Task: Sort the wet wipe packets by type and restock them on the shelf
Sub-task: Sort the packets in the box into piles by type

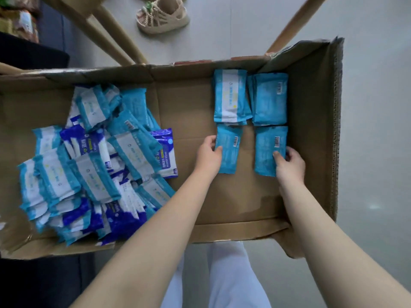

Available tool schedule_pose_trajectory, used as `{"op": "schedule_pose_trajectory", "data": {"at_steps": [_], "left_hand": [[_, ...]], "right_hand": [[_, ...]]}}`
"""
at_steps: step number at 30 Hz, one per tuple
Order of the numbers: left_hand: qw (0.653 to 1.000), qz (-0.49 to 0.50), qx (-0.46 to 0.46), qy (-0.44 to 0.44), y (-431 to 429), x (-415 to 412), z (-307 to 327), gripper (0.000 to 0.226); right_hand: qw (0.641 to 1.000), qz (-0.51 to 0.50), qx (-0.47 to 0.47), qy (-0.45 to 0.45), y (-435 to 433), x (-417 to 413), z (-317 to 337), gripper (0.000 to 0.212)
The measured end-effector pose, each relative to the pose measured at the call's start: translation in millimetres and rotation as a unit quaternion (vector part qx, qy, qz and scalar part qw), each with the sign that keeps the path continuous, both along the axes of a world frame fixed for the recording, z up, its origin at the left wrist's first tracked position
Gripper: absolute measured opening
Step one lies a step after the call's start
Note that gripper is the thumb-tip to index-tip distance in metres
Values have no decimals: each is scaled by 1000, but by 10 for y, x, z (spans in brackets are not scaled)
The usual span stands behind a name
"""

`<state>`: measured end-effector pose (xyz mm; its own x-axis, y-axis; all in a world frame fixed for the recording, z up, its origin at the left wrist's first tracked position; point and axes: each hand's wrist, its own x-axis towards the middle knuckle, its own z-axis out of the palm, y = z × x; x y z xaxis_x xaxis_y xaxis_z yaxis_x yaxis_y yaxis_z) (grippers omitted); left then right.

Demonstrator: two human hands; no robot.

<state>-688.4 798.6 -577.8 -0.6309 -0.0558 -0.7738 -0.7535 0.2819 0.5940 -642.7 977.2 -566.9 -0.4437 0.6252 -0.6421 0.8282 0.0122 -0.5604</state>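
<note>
A pale grey floor [375,112] lay under me, slanted wooden legs [111,34] stood ahead, and dark furniture [26,50] sat to my left.

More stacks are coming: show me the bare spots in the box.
Bare box floor lies between the loose pile and the sorted stacks, and from the left packet and right packet to the near wall. Crowded: left half, far right corner.

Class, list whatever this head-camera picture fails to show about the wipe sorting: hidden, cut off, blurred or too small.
Head view throughout.
- Mixed heap: lower packets buried, uncountable.
- White-label stack and barcode stack: depth hidden by top packets.
- Packet print: too small, blurred.
- Sandalled foot: cut by top edge.
- Cardboard box: left end cut by frame edge.
- Shelf: outside the frame.
</note>
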Motion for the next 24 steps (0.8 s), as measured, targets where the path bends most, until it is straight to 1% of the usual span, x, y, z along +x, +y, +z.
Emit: {"op": "schedule_pose_trajectory", "data": {"at_steps": [2,4,6,9,12,15,17,20,22,24], "left_hand": [[999,-2,-41,20,119,-14,-28,26],[997,1,-68,26,184,-6,-47,26],[998,-2,-63,28,204,12,-60,30],[1000,15,-20,12,146,53,-20,39],[999,31,-14,25,-49,109,128,33],[996,37,-41,72,-423,144,333,25],[990,26,-76,114,-772,169,499,21],[973,35,-145,174,-1367,219,757,18],[958,41,-201,200,-1768,259,858,19],[946,53,-247,203,-2135,308,882,23]], "right_hand": [[999,34,35,-12,-12,-26,-20,30],[998,31,63,-9,-45,-32,-23,31],[997,6,76,4,-79,-23,-26,33],[997,-23,74,25,-118,19,-26,38],[994,-25,96,51,-195,103,45,39],[988,-8,133,73,-353,195,155,38],[992,-7,106,74,-538,231,226,38],[996,8,33,77,-940,267,264,32],[996,40,-10,80,-1266,267,262,25],[992,87,-39,84,-1616,244,250,20]]}}
